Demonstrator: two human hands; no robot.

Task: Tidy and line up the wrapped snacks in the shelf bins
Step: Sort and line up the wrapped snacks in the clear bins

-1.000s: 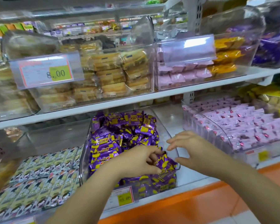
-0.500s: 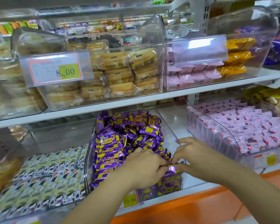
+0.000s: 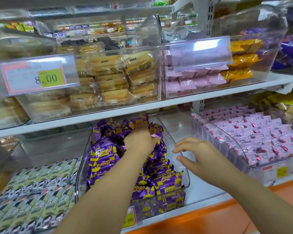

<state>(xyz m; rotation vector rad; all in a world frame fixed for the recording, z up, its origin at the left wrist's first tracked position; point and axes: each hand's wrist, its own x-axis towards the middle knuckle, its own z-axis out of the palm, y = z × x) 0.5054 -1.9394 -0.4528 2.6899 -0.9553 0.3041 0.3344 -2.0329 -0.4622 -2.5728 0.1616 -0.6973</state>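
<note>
A clear bin of purple snacks point(image 3: 185, 169) stands on the white lower shelf point(image 3: 208, 194) between a green-packet bin point(image 3: 32, 146) and a pink-packet bin point(image 3: 227, 149).

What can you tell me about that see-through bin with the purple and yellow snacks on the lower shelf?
The clear plastic bin has tall curved side walls, a low front and an open top. It stands on the white lower shelf, with a yellow price label on its front. Glossy purple-and-yellow snack packs lie in it in a loose heap, higher at the back. The left hand is pushed into that heap, fingers hidden. The right hand hovers open at the right wall; contact unclear.
</note>
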